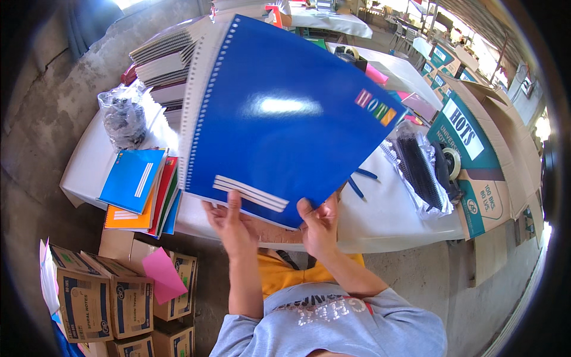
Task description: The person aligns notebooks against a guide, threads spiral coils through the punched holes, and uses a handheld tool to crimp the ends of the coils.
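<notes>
Between my two hands I hold up a large blue notebook cover (285, 143), glossy, with a row of punched holes along its left edge and white label lines near the bottom. White punched sheets (193, 101) show behind it on the left. My left hand (234, 220) grips the lower edge near the label lines, thumb in front. My right hand (319, 223) pinches the lower right part, thumb on the cover and fingers behind. On the table by my right hand lies a pair of blue-handled pliers (360, 181), partly hidden.
Spiral-bound stacks (163, 68), a plastic bag of black coils (124, 116) and coloured covers (135, 178) are on the left of the white table (77, 157). Black spiral coils (416, 172) and a large open carton (470, 143) stand right. Cardboard boxes (86, 300) are stacked lower left.
</notes>
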A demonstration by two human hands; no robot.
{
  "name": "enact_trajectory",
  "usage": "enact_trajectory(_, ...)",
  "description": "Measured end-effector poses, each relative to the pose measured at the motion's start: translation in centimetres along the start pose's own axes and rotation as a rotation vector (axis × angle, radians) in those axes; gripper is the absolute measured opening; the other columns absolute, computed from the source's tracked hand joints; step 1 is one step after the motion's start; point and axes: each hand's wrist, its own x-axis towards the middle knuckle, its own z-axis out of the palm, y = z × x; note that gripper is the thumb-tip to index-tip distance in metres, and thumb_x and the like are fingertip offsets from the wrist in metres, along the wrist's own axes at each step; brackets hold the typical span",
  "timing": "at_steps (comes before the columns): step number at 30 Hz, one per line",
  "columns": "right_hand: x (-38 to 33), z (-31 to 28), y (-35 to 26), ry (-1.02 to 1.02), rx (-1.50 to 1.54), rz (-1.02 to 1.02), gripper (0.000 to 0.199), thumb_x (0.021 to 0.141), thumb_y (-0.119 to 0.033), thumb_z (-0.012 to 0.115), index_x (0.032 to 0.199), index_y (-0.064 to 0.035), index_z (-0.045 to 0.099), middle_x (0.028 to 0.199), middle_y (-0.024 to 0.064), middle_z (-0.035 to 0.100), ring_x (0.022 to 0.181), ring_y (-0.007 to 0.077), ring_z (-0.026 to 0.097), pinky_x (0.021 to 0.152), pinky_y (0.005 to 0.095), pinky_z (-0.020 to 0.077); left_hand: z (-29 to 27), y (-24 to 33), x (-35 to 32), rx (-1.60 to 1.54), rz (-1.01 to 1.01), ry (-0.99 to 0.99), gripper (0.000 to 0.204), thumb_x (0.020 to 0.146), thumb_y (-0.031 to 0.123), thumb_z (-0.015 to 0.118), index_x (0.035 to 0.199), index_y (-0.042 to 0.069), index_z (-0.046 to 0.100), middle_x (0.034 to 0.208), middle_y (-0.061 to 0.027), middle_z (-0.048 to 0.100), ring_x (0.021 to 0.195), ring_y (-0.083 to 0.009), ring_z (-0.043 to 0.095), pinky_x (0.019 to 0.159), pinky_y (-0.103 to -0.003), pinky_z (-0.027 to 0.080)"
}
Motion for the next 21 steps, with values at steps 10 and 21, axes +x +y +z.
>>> enact_trajectory(10, 6.9, -7.0, -6.1, -0.336, -0.568, 0.147, 0.058, 0.077, -0.001, 0.068, 0.128, -0.0014, 0.039, 0.099, 0.0092, 0.062, 0.089, 0.0155, 0.058, 0.084, 0.0289, 0.0450, -7.3, 1.0, 6.4, 0.397, 0.339, -0.536, 0.075, 0.079, -0.012, 0.058, 0.138, 0.003, 0.015, 0.123, -0.0118, 0.047, 0.107, -0.0178, 0.051, 0.087, -0.028, 0.044)
enact_trajectory(21, -0.6, -11.2, -1.6, -0.326, -0.944, -0.040, 0.024, 0.086, -0.006, 0.057, 0.107, 0.0012, 0.046, 0.099, 0.0110, 0.048, 0.095, 0.0223, 0.048, 0.086, 0.0321, 0.0378, -10.7, -3.0, 3.5, 0.934, 0.375, -0.530, 0.024, 0.075, 0.007, 0.065, 0.094, 0.004, 0.051, 0.088, -0.0082, 0.055, 0.087, -0.0216, 0.056, 0.078, -0.034, 0.046)
